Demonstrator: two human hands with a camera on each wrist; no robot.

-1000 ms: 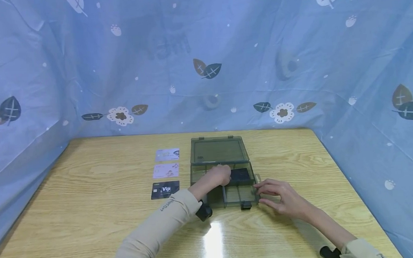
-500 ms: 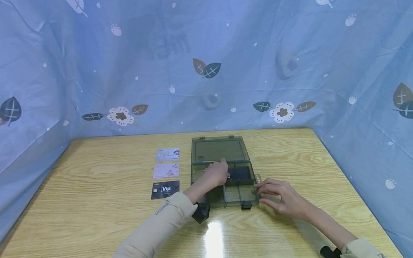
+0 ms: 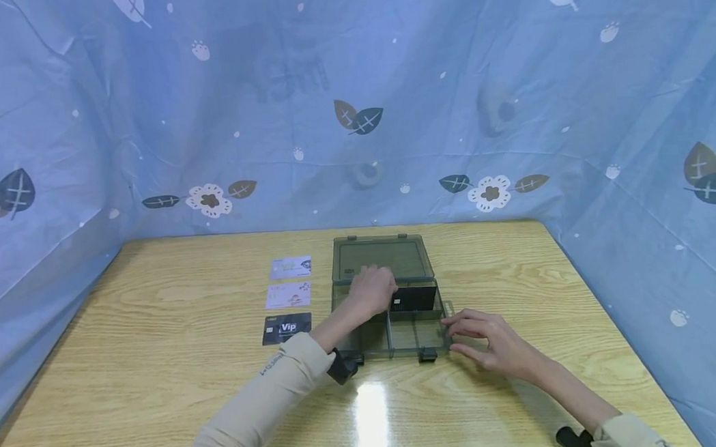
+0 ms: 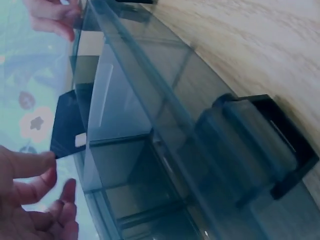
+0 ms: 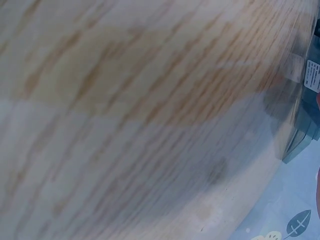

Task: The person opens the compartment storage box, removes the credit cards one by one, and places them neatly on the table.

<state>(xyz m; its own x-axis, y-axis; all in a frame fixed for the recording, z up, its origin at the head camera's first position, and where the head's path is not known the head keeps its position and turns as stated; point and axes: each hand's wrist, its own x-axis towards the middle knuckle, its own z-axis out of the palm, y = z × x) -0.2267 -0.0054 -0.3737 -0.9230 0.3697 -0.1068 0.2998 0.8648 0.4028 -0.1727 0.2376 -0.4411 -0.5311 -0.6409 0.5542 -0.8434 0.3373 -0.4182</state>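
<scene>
A translucent dark-green compartment box [image 3: 391, 338] lies on the table with its lid [image 3: 381, 259] folded back. My left hand [image 3: 373, 289] is over the rear part of the box. Thumb and index finger of that hand pinch a corner of a black card [image 4: 69, 122], seen in the left wrist view. In the head view the black card [image 3: 414, 299] stands on edge in the rear right compartment, its chip toward me. My right hand [image 3: 491, 342] rests with bent, relaxed fingers against the right side of the box. The right wrist view hardly shows that hand.
Left of the box lie a silvery card [image 3: 290, 267], a pinkish card [image 3: 288, 295] and a black Vip card [image 3: 286, 328], in a column. Two latches, one of them a black latch [image 3: 427, 354], are on the box's front edge. A blue patterned cloth [image 3: 302, 117] hangs behind the table.
The black card has gone from lying flatter to standing more upright in the compartment. My left hand has shifted slightly left with its wrist. The right hand stays where it was.
</scene>
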